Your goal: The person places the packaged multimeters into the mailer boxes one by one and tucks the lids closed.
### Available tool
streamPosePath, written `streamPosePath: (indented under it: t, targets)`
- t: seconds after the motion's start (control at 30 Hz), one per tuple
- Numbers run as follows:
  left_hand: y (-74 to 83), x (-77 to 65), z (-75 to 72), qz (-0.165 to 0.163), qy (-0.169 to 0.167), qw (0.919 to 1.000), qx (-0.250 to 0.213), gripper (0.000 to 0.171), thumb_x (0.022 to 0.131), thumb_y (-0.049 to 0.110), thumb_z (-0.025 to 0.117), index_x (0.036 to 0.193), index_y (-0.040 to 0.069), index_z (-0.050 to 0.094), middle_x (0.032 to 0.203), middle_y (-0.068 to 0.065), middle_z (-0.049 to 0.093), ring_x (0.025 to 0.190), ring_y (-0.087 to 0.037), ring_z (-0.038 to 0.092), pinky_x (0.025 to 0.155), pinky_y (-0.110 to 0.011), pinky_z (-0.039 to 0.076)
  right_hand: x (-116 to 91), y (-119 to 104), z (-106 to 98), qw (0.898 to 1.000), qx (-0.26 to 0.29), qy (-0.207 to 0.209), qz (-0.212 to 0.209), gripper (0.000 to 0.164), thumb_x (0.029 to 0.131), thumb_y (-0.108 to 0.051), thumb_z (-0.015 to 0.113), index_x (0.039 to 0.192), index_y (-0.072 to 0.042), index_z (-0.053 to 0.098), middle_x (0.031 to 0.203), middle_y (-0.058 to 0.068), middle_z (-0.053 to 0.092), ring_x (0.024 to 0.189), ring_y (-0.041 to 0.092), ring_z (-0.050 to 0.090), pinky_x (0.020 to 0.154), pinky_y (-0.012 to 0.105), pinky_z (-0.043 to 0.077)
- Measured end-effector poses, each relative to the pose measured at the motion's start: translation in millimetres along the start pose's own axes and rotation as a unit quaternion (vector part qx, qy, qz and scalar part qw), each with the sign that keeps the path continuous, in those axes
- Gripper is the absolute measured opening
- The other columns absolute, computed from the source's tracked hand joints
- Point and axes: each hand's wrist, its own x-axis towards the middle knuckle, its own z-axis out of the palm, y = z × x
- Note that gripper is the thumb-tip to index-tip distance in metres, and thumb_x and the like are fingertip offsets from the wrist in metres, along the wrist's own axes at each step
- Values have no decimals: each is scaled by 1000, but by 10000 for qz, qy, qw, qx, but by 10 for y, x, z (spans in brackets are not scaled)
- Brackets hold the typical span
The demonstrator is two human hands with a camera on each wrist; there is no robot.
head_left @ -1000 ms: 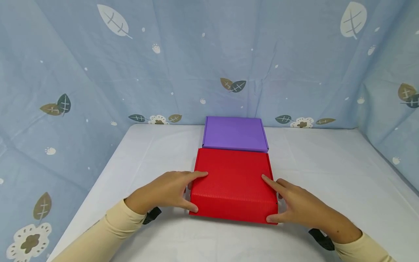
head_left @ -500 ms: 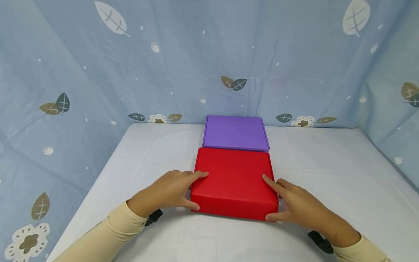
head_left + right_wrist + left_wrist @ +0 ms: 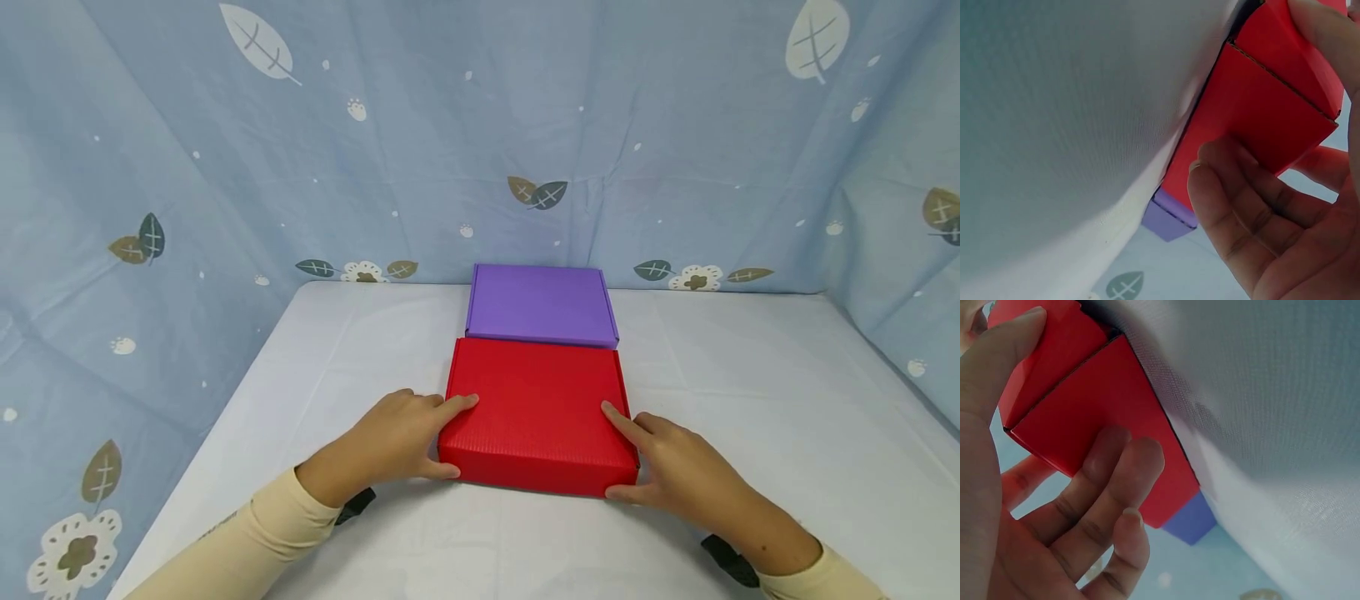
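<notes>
A closed red cardboard box (image 3: 540, 404) lies flat on the white cloth, ahead of the person. At its left end the left hand (image 3: 393, 433) grips the near corner, thumb on the front panel and index finger on the lid. The right hand (image 3: 682, 462) holds the opposite corner in the same way. In the left wrist view the other fingertips (image 3: 1141, 462) touch the side wall of the red box (image 3: 1066, 406). Fingers (image 3: 1210, 200) of the right hand lie along the other side wall in the right wrist view. The front panel leans slightly outward at its lower edge.
A flat purple cardboard box (image 3: 542, 304) lies directly behind the red one, near the back curtain. Blue leaf-patterned curtain (image 3: 480, 125) closes off the back and both sides. White cloth (image 3: 750, 375) covers the table.
The front panel's lower edge has moved inward, away from the person, with both thumbs on it. The index fingers stay on the lid, and the purple box has not moved.
</notes>
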Motion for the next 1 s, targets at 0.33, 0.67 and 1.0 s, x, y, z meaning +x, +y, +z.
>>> streamPosePath:
  t: [0.33,0.67,1.0]
  targets:
    - [12,-13,92,369,649,9924,976,80,69,55,83,135,18,57,93,-2,72,80,-14,69,74,-35,54,-12,-65,61,9995,-264,150,45,95,59,-44,94,139,-9,58,103,11,65,86,19,65,68,32,60]
    - [-30,-65,128,376,825,9918,899,80,69,56,83,135,19,56,94,-2,72,80,-14,69,72,-34,55,-4,-95,74,9983,-462,333,-105,95,60,-46,93,139,-9,58,101,10,66,84,18,64,68,31,59]
    - [-116,-90,-37,-345,435,9984,122,71,88,64,60,146,25,48,122,-4,68,109,-21,66,92,-48,50,5,-39,-79,9990,-377,167,164,79,80,-58,75,145,-20,54,115,13,69,102,31,68,79,48,59]
